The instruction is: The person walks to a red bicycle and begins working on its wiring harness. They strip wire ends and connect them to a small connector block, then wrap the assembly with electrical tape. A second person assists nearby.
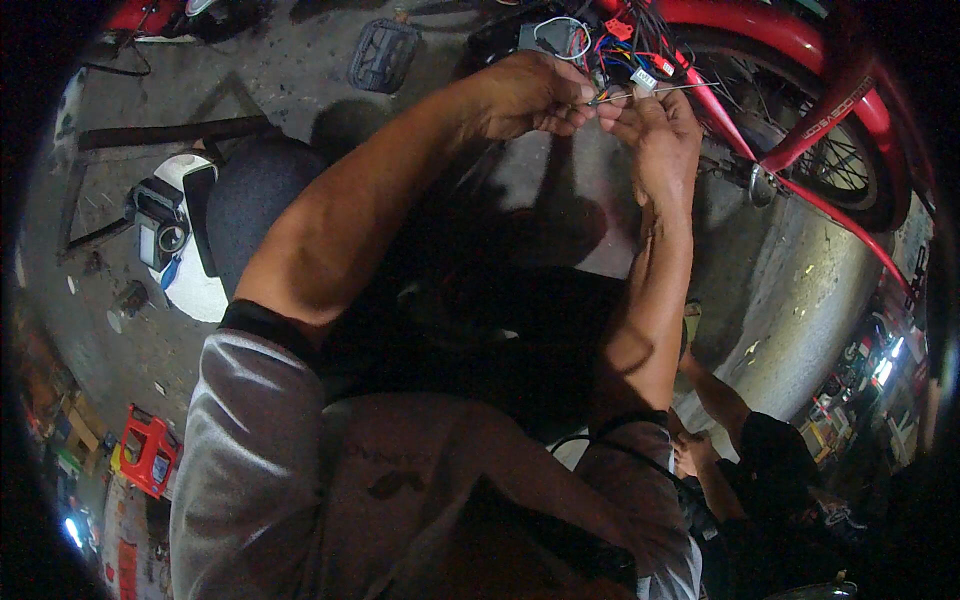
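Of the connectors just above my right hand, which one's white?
The white connector, closest to your right hand; the red connectors sit farther up.

Wire bundle [610,48], far: showed red, blue, yellow, white and black strands. Connector block [643,79], far: was white. Cycle frame [820,128], far right: was red with pale lettering. Floor [330,60], far left: was mottled grey. Flat board [200,292], left: was white. Stool [134,462], near left: was red. Shirt [250,440], near: was grey; sleeve cuff [265,318], black.
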A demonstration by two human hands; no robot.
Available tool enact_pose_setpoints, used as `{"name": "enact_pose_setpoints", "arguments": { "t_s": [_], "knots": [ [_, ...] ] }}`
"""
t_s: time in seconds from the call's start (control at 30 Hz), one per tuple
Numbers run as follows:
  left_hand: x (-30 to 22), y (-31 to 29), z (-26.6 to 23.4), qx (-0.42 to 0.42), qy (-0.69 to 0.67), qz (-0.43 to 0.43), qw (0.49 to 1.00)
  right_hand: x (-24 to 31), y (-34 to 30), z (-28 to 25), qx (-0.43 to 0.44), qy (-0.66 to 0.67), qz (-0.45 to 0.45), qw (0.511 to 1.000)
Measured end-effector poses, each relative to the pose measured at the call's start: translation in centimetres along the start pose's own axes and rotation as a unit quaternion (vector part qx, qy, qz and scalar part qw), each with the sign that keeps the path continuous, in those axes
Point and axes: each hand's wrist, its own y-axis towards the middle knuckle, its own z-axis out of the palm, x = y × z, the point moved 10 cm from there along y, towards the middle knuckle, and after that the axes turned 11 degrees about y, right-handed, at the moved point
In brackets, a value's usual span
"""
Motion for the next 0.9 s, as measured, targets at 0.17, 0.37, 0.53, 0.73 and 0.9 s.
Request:
{"name": "enact_pose_setpoints", "arguments": {
  "t_s": [0.17, 0.37, 0.53, 0.73, 0.9],
  "knots": [
    [0.0, -0.2, 0.0, -0.019, -0.021, -0.005, 1.0, -0.1, 0.0, -0.2, -0.012, 0.02, -0.023, 0.999],
    [-0.3, -0.2, 0.4, -0.016, -0.036, 0.008, 0.999, 0.0, -0.1, -0.2, -0.017, 0.053, -0.048, 0.997],
    [-0.4, -0.3, 0.2, -0.041, -0.018, 0.001, 0.999, -0.1, -0.2, -0.4, -0.033, 0.062, -0.045, 0.996],
    [-0.8, -0.9, 0.3, -0.052, -0.001, -0.003, 0.999, -1.3, -0.2, -0.8, -0.051, 0.093, -0.017, 0.994],
    [-1.5, -0.7, 0.7, -0.029, 0.021, 0.0, 0.999, -2.0, 0.2, -1.1, -0.051, 0.188, 0.015, 0.981]
  ]
}}
